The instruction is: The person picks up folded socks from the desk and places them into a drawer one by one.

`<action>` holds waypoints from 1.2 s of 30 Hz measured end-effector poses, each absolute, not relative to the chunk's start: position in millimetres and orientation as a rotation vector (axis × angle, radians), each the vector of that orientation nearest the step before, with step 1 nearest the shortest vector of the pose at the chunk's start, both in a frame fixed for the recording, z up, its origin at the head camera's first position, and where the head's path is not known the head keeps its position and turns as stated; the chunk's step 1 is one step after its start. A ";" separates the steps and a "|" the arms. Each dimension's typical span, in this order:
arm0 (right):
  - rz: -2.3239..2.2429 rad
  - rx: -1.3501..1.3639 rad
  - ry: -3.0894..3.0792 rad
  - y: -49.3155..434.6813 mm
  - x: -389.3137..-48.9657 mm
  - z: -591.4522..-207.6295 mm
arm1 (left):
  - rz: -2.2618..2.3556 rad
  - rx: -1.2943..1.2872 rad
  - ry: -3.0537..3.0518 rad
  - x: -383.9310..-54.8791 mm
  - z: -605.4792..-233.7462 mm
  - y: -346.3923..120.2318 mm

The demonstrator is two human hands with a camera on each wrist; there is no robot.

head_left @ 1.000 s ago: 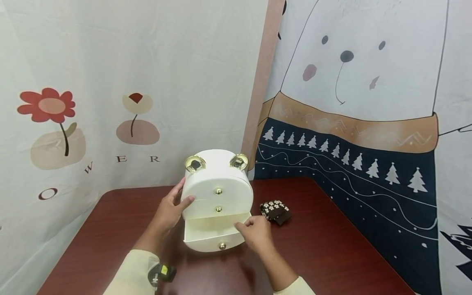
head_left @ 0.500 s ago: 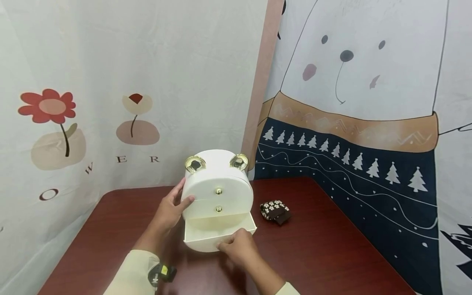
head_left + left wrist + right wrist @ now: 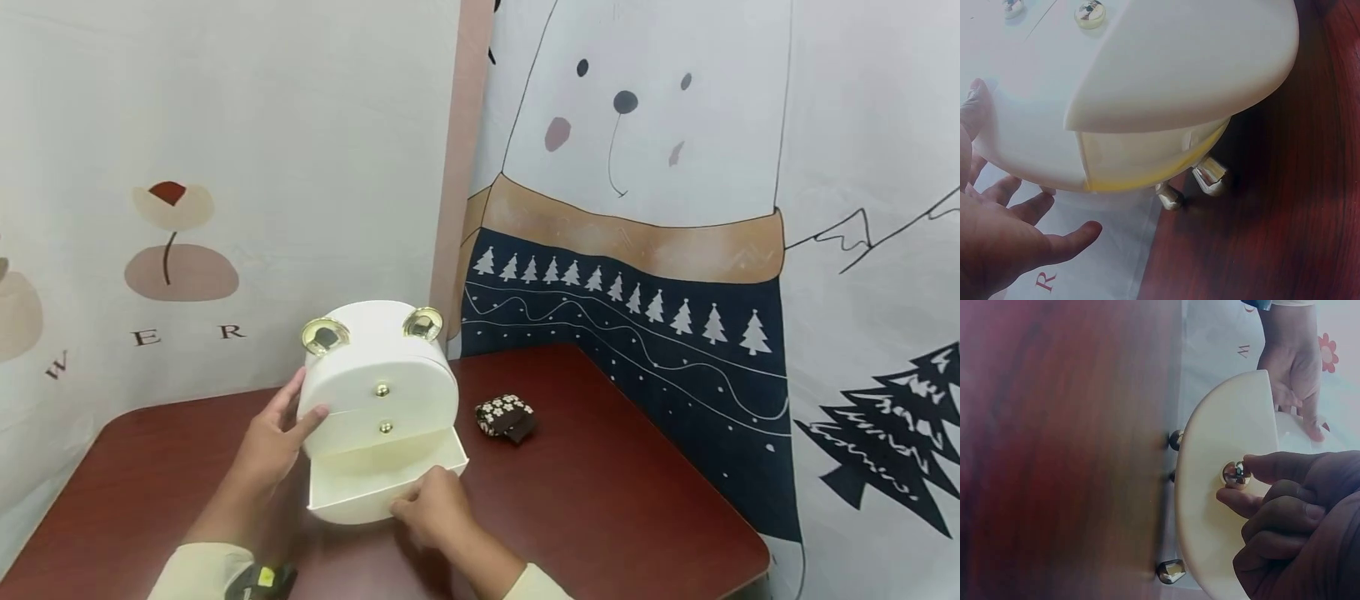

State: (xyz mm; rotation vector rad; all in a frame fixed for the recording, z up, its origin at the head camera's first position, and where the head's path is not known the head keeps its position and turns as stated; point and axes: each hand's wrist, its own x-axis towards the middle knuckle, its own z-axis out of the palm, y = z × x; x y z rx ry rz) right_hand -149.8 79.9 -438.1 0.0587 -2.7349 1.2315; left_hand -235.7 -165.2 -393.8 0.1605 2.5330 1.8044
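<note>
A white, round-topped drawer box (image 3: 378,329) with gold ear-like discs stands on the table. Its bottom drawer (image 3: 348,508) is pulled out, and the part of its inside that shows holds nothing. My right hand (image 3: 435,504) is at the drawer's front; in the right wrist view its thumb and index finger pinch the gold knob (image 3: 1232,475), which the hand hides from the head view. At the box's left side rests my left hand (image 3: 270,437), thumb on the front face and fingers extended along the side. Two upper knobs (image 3: 382,390) show on the closed drawers.
A folded dark brown cloth item (image 3: 505,417) with white flowers lies right of the box on the reddish-brown table (image 3: 585,500). Short metallic feet (image 3: 1212,175) hold the box up. Printed curtains (image 3: 337,167) hang behind the table.
My right hand has moved from the drawer's right edge to the knob at its front and now pinches it. The left hand stays on the box. The head view has turned right.
</note>
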 end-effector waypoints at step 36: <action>1.213 -0.341 -2.454 194.1 -233.3 -416.5 | 1.814 0.153 2.580 -229.5 -391.9 -168.8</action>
